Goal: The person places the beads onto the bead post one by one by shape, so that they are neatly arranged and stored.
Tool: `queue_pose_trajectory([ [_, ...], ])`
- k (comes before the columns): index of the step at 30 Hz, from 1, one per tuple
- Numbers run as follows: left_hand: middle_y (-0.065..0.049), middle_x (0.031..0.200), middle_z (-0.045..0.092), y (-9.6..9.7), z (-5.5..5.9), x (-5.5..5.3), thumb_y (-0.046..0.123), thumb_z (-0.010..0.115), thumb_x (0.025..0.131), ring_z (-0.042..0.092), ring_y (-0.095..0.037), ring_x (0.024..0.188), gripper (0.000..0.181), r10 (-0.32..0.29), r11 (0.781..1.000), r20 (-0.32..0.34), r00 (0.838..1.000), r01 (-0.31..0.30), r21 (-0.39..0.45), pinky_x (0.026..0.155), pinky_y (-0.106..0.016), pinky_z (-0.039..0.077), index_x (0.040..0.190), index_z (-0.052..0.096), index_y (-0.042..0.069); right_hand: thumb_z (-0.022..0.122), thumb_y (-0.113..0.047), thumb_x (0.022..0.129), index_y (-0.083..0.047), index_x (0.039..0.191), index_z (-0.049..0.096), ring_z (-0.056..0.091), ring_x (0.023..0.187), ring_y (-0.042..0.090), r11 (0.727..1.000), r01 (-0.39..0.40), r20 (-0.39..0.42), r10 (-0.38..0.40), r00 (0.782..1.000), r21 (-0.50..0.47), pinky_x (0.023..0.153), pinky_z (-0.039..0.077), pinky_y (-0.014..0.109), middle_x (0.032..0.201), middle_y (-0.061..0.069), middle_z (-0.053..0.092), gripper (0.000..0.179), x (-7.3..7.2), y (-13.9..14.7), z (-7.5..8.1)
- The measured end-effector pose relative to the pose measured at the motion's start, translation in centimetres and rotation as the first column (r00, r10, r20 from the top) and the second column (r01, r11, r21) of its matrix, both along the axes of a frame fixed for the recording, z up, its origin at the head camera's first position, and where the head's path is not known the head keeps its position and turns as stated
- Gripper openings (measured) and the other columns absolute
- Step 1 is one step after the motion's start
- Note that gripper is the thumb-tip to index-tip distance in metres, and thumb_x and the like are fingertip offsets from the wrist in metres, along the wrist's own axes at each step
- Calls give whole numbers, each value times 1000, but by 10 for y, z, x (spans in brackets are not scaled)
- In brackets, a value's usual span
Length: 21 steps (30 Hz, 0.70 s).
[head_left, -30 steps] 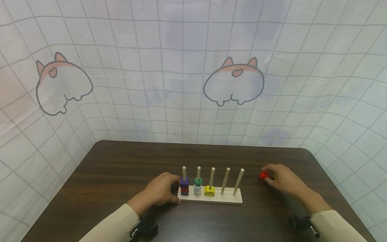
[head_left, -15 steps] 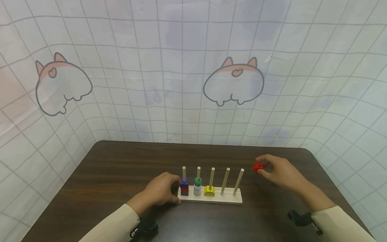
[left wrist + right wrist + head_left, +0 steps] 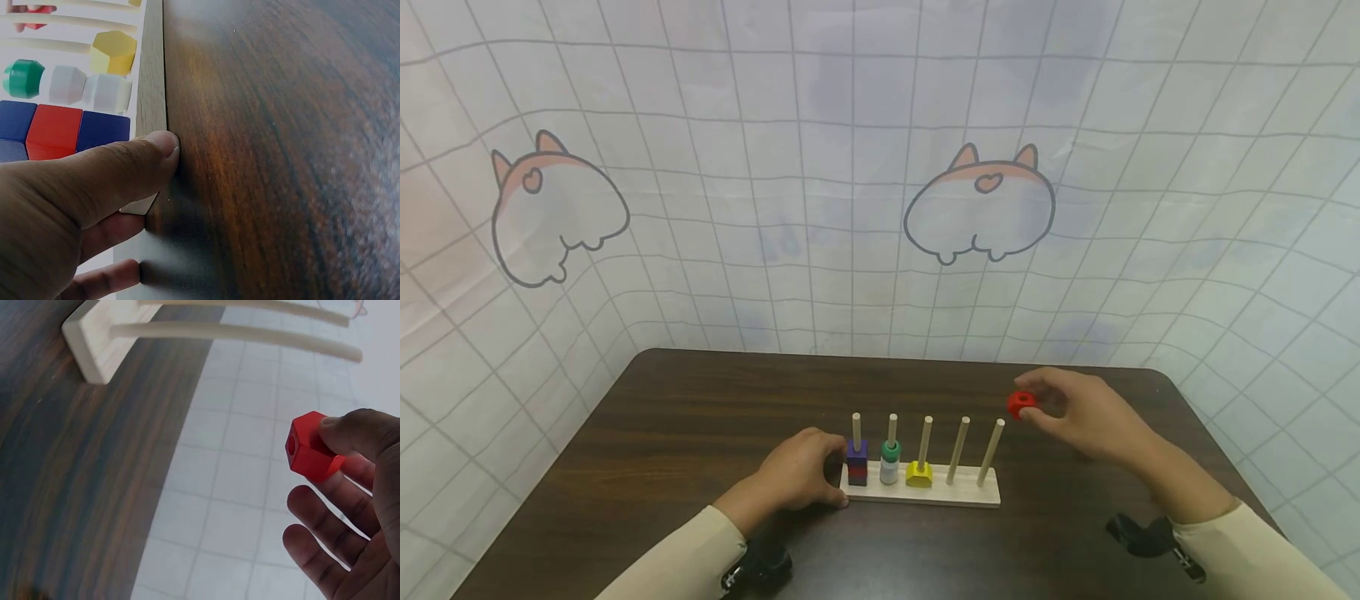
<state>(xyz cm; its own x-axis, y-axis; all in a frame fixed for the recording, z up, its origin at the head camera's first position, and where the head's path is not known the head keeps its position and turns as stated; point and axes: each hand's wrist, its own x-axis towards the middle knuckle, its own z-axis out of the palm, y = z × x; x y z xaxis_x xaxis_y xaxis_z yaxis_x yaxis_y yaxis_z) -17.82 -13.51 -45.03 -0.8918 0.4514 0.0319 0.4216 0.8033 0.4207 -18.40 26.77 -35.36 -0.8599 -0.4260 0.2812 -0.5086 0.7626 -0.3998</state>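
My left hand [image 3: 802, 471] grips the left end of a pale wooden peg board [image 3: 955, 493], thumb on its front edge. Between thumb and fingers my right hand [image 3: 1093, 417] pinches a red hexagonal bead [image 3: 1022, 405] with a hole through it, raised above the table, right of the rightmost peg [image 3: 991, 452]. Blue and red blocks [image 3: 56, 132] fill the bottom of the leftmost peg. On the second peg, a green bead [image 3: 24, 79] tops two white beads [image 3: 65, 85]. A yellow hexagonal bead [image 3: 919, 474] sits on the third peg. The two right-hand pegs are bare.
The board stands on a dark brown wooden table [image 3: 715, 392]. Behind and at the sides hangs a white gridded cloth [image 3: 850, 317] with cartoon animal prints. Black straps [image 3: 1142, 537] are worn at both wrists.
My right hand has lifted the red bead off the table at the right and carried it up and leftward, towards the rightmost peg. The left hand and the board have stayed put.
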Motion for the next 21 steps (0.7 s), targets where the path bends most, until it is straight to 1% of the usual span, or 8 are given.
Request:
queue_pose_trajectory([
  [4,2,96,67,0,-1,-1,34,98,63,61,-23,99,45,-3,1000,-2,1000,3,3,82,-46,52,92,68,19,80,-20,90,-15,124,69,71,99,20,1000,-8,-2,8,1000,-14,86,55,49,107,-7,74,36,2,-8,7],
  [11,2,96,67,0,-1,-1,34,98,62,61,-23,100,45,-6,1000,-7,1000,6,6,82,-46,52,92,68,20,80,-20,91,-14,124,69,70,93,15,999,-9,-6,9,1000,-37,82,56,44,103,-8,73,35,7,-19,14],
  [18,0,99,67,0,1,1,33,98,62,61,-24,100,45,4,1000,6,1000,-4,6,83,-48,53,93,68,20,80,-20,91,-14,126,68,69,86,8,994,-25,3,26,1000,-108,77,55,39,97,-11,72,37,8,-32,16],
  [21,-1,100,68,0,2,1,33,98,62,61,-26,102,45,3,1000,8,1000,-3,7,85,-49,53,93,68,20,81,-18,90,-13,124,69,68,83,6,991,-34,1,34,999,-128,75,56,36,96,-12,72,36,9,-38,16],
])
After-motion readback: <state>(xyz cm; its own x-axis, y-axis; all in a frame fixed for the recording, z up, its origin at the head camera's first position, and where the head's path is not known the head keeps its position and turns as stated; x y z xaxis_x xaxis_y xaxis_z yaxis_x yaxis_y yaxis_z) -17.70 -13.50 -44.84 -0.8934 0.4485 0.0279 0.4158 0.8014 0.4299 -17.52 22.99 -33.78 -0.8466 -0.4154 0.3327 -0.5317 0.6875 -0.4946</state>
